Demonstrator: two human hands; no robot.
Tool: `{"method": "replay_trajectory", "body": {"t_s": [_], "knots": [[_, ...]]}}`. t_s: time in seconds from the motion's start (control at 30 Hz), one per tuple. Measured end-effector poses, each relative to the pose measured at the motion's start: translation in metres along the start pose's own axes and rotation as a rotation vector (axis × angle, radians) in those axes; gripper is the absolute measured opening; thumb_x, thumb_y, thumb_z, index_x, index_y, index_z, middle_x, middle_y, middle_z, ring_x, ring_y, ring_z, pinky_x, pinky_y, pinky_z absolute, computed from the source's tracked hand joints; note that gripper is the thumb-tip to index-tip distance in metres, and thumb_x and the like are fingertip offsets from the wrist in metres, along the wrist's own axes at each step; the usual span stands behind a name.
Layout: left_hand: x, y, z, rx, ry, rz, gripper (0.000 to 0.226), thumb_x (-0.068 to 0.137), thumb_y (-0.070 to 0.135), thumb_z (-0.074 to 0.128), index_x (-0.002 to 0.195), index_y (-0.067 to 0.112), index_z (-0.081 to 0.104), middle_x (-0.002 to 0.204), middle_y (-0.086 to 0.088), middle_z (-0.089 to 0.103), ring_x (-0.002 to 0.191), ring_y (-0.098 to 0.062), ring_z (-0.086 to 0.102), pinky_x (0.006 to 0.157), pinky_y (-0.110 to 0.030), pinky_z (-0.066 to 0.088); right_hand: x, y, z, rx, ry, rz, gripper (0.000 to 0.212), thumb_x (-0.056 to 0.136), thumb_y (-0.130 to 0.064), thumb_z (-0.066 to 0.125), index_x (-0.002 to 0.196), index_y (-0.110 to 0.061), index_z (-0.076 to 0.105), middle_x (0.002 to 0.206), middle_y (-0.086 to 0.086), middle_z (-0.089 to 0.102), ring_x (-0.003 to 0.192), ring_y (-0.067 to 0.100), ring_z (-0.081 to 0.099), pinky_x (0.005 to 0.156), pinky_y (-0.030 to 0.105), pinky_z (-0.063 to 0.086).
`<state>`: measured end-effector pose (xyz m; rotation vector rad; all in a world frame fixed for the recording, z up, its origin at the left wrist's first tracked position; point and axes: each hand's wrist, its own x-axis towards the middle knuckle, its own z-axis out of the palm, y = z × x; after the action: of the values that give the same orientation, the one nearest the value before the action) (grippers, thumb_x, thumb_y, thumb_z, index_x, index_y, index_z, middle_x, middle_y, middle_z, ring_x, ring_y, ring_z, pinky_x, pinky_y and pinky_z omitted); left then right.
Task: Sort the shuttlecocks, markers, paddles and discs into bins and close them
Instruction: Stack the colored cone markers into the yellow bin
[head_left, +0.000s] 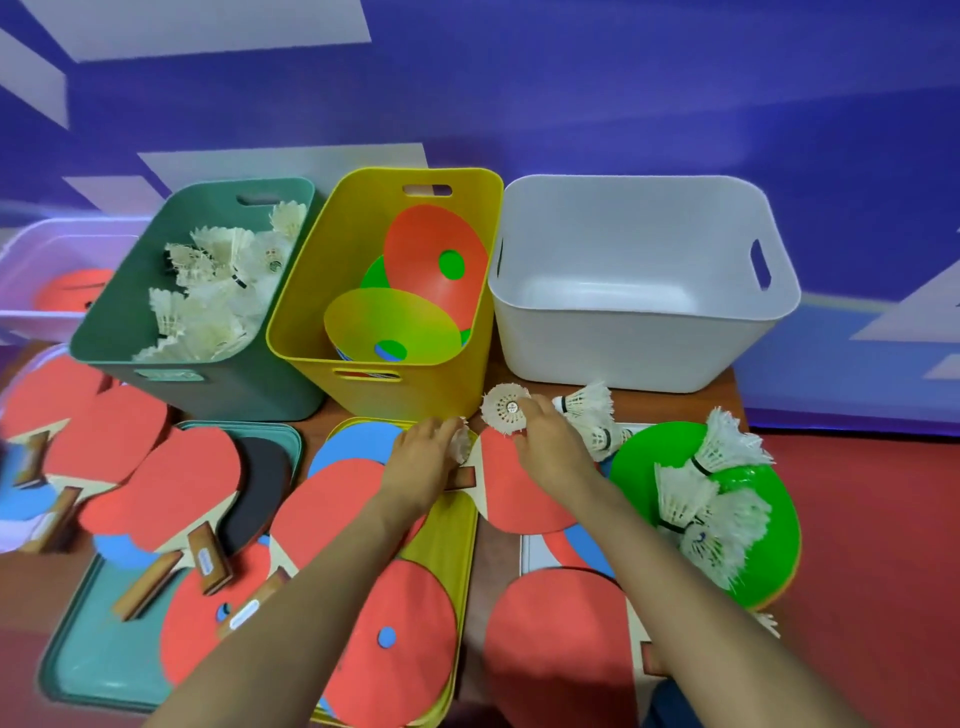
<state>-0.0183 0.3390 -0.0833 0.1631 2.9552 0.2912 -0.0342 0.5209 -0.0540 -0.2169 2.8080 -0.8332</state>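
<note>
Pinching white, frayed-feather shuttlecock (506, 415) in our right hand (545, 441); our left hand (423, 454) fingers curl round second shuttlecock (461, 446).

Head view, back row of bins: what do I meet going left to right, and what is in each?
Lilac bin holding a red item → green bin with shuttlecocks → yellow bin with discs → white bin, nothing visible inside.

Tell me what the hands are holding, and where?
Right hand grips a shuttlecock by its feathered edge. Left hand holds another shuttlecock; fingers hide where.
</note>
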Motion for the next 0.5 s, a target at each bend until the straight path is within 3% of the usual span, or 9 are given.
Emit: {"method": "replay_trajectory", "body": {"t_s": [0.23, 0.37, 0.5], "knots": [[-0.024, 0.01, -0.017, -0.18, 0.257, -0.061, 0.035, 0.085, 0.029, 0.065, 0.104, 0.005, 0.049, 0.101, -0.014, 0.048, 0.08, -0.039, 0.054, 0.061, -0.043, 0.044, -0.031, -0.007, -0.029, 0.111, 0.181, -0.111, 0.037, 0.091, -0.014, 0.054, 0.128, -0.01, 0.052, 0.132, 0.007, 0.05, 0.115, 0.026, 0.052, 0.093, 0.036, 0.043], [-0.051, 0.011, -0.045, -0.457, 0.508, -0.115, 0.031, 0.086, 0.027, 0.065, 0.101, 0.009, 0.044, 0.093, -0.002, 0.044, 0.083, -0.027, 0.05, 0.067, -0.035, 0.039, -0.042, -0.032, -0.051, 0.262, 0.308, -0.22, 0.028, 0.09, -0.016, 0.057, 0.118, -0.012, 0.059, 0.122, 0.003, 0.056, 0.107, 0.02, 0.057, 0.09, 0.032, 0.046], [-0.063, 0.0, -0.081, -0.747, 0.682, -0.161, 0.042, 0.084, 0.028, 0.069, 0.114, 0.012, 0.044, 0.103, 0.001, 0.051, 0.095, -0.016, 0.053, 0.082, -0.024, 0.042, -0.038, -0.073, -0.067, 0.398, 0.363, -0.332, 0.021, 0.09, -0.014, 0.058, 0.111, -0.013, 0.061, 0.116, 0.0, 0.058, 0.099, 0.014, 0.061, 0.089, 0.034, 0.051]]}}
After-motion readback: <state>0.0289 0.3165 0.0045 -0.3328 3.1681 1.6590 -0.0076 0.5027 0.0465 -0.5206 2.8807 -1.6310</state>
